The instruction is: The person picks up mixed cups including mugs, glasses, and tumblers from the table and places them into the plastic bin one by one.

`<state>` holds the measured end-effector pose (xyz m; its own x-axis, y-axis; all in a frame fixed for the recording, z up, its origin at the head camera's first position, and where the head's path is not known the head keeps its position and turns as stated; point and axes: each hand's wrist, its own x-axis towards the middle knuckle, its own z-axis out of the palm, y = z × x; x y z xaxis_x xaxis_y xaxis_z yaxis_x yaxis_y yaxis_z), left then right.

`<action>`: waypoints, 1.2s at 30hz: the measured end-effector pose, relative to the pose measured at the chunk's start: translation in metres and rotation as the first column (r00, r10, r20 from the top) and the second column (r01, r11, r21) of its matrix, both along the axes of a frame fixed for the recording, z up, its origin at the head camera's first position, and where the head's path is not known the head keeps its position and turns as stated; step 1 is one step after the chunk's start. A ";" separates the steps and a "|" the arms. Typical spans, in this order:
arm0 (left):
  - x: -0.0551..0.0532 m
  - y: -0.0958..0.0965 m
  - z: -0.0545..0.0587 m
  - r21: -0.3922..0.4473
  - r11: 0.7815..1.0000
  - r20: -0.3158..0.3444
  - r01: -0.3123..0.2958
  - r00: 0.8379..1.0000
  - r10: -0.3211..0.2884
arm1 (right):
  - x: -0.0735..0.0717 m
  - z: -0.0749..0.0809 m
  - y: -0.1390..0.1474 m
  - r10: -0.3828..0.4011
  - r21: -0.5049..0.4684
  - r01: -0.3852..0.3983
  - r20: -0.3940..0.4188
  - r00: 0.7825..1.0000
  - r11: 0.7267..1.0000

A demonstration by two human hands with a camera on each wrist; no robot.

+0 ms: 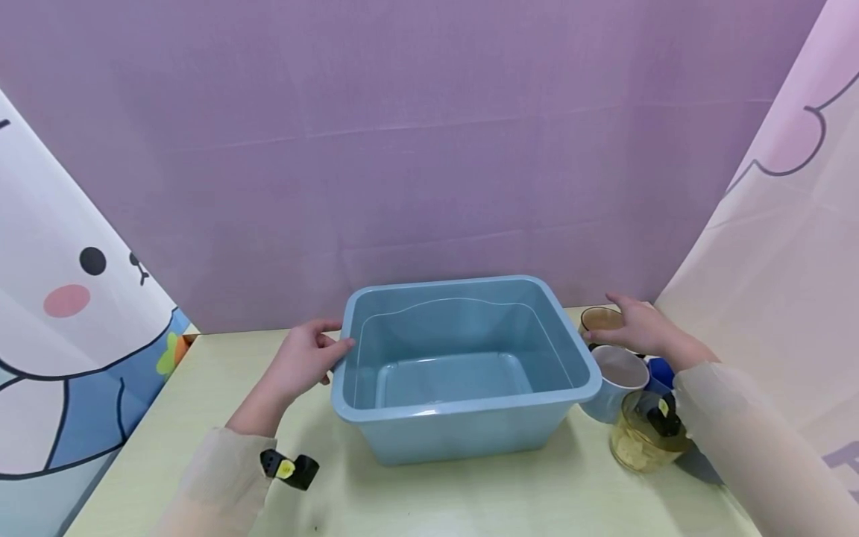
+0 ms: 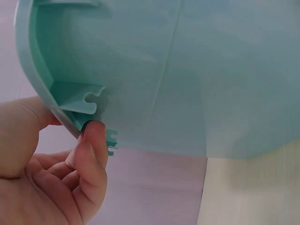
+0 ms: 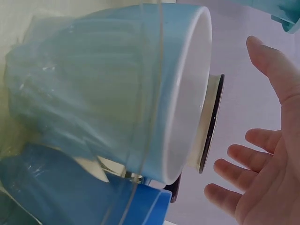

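A light blue plastic basin [image 1: 463, 429] stands on the table with nothing inside it. My left hand [image 1: 305, 362] pinches its left rim between thumb and fingers. In the left wrist view the fingertips [image 2: 97, 133] lie against the ribbed underside of the rim. To the right of the basin, my right hand [image 1: 647, 330] hovers with fingers spread over a group of cups. Closest below it are a light blue mug [image 1: 602, 400] with a white inside and a cream cup [image 3: 210, 126] with a dark rim. That palm holds nothing.
A yellowish clear glass [image 1: 637, 450] stands in front of the mugs, partly under my right sleeve. Beside it is a dark blue cup [image 1: 661, 373]. A purple cloth [image 1: 429, 149] hangs behind the table [image 1: 228, 388], with printed cloths on both sides.
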<state>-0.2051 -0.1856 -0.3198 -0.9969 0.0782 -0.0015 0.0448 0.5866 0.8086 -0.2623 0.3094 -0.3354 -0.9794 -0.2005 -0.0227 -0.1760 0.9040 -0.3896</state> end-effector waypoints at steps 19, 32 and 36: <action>0.003 -0.001 -0.002 0.028 1.000 0.033 -0.007 0.999 0.006 | -0.005 -0.009 0.005 -0.002 -0.009 0.003 0.011 1.000 1.000; 0.004 0.000 0.002 0.027 1.000 0.029 -0.007 1.000 0.006 | -0.010 -0.014 0.007 -0.003 -0.034 0.003 0.020 1.000 0.999; 0.005 0.001 0.003 0.030 1.000 0.028 -0.006 1.000 0.005 | -0.011 -0.015 0.007 -0.015 -0.032 0.017 0.043 0.999 0.999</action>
